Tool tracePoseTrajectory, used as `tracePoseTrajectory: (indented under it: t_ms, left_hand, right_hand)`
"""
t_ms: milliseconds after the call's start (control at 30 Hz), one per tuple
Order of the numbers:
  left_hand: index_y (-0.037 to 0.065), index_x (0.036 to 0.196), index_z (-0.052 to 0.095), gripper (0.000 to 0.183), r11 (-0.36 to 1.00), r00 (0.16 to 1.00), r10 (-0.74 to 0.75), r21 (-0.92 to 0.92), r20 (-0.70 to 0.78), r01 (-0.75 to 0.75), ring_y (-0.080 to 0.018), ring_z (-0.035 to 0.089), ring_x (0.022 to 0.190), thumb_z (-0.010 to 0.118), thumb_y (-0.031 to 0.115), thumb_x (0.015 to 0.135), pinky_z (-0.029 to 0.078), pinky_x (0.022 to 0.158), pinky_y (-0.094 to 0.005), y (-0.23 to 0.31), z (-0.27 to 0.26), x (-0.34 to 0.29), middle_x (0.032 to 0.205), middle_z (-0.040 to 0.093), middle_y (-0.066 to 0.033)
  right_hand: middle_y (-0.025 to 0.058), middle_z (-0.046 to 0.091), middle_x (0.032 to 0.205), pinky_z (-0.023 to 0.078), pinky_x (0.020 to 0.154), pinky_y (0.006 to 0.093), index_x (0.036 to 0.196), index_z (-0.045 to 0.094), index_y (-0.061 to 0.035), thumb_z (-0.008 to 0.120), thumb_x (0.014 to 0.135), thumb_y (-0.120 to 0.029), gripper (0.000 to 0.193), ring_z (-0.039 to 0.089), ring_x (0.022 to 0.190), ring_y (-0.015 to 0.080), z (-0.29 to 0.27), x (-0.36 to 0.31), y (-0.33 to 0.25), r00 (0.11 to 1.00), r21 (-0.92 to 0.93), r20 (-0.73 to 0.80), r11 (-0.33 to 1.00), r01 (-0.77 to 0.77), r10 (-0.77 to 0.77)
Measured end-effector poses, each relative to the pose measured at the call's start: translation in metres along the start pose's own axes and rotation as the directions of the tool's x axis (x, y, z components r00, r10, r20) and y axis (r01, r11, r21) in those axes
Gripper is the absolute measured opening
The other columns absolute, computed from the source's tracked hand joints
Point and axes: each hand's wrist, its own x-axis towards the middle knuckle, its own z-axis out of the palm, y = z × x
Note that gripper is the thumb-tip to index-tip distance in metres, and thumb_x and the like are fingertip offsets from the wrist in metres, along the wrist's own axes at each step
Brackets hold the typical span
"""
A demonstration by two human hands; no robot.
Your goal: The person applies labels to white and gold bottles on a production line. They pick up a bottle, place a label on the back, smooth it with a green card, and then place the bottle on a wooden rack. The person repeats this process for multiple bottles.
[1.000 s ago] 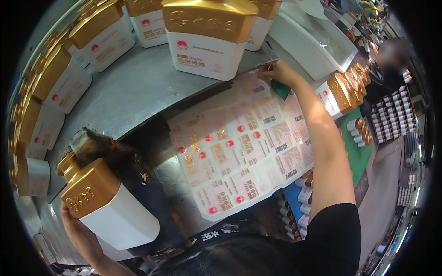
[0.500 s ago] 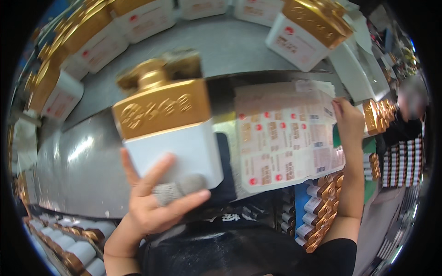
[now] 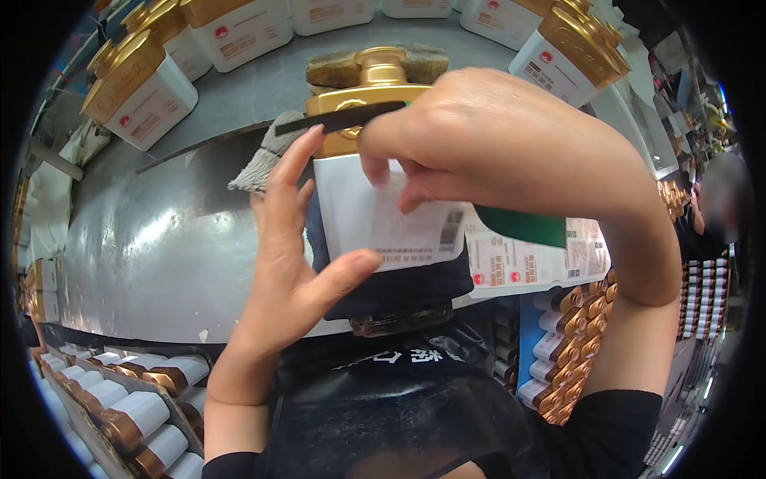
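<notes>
A white bottle [image 3: 343,188] with a gold shoulder and neck lies in front of me on a dark pad [image 3: 431,289], its neck by a worn brown block [image 3: 335,70]. On its lower front is a label [image 3: 423,235] with a barcode; my right hand [image 3: 447,136] covers part of it. That hand is closed, fingertips bent at the label, with a flat green tool [image 3: 527,227] in its grip and a black strip [image 3: 343,117] across the bottle's shoulder. My left hand [image 3: 291,247] is open at the bottle's left edge. Grey knit fabric [image 3: 275,152] is at its fingers.
A sheet of printed labels [image 3: 542,259] lies to the right, partly behind my right arm. Several gold-topped bottles [image 3: 144,100] stand in an arc at the back. More bottles are stacked at lower left [image 3: 144,415] and lower right [image 3: 558,343]. Another person [image 3: 706,227] is at the far right.
The bottle has gone from my left hand onto the pad. My right hand has moved left from the label sheet to over the bottle. A barcode label now shows on the bottle's front.
</notes>
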Motion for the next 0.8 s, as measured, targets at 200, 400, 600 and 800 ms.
tracePoseTrajectory:
  t_ms: [200,400,600,800]
  left_hand:
    - [0.003,0.150,0.022,0.092,0.995,0.996,0.031,0.096,-0.083,-0.023,-0.0303,0.029,0.138,0.077,0.018,0.079,0.033,0.112,-0.0472,-0.007,0.015,0.007,0.150,0.029,-0.0127]
    - [0.007,0.147,0.034,0.065,0.995,0.950,0.085,0.070,-0.299,-0.067,-0.0284,0.037,0.136,0.064,0.015,0.089,0.036,0.110,-0.0444,-0.007,-0.014,0.005,0.150,0.036,-0.0111]
    - [0.007,0.142,0.043,0.049,0.991,0.951,0.114,-0.032,-0.288,-0.129,-0.0267,0.040,0.136,0.050,0.030,0.099,0.035,0.110,-0.0436,0.001,-0.021,0.002,0.148,0.042,-0.0130]
    - [0.008,0.152,0.024,0.095,0.994,0.995,0.009,0.110,-0.101,0.002,-0.0313,0.033,0.133,0.079,0.018,0.074,0.031,0.111,-0.0496,-0.002,0.013,0.008,0.151,0.033,-0.0118]
  right_hand:
    - [0.0054,0.062,0.066,0.047,0.056,0.0350,0.090,0.062,-0.0069,0.076,0.075,-0.015,0.022,0.064,0.064,0.0252,0.012,0.006,0.003,0.992,-0.016,-0.122,1.000,0.012,-0.014]
    - [0.0027,0.064,0.070,0.043,0.050,0.0203,0.087,0.065,-0.0026,0.074,0.082,-0.006,0.010,0.061,0.060,0.0058,0.013,-0.021,-0.018,0.916,0.244,-0.314,0.954,-0.175,0.249]
    - [0.0077,0.066,0.069,0.046,0.048,0.0175,0.091,0.055,0.0000,0.064,0.091,-0.006,0.011,0.064,0.058,0.0086,0.030,-0.035,-0.057,0.563,0.933,-0.004,0.206,-0.295,0.826]
    - [0.0020,0.062,0.065,0.046,0.052,0.0207,0.089,0.060,0.0000,0.067,0.090,-0.010,0.012,0.063,0.061,0.0067,0.057,-0.040,-0.049,0.495,0.807,-0.078,0.346,-0.478,0.865]
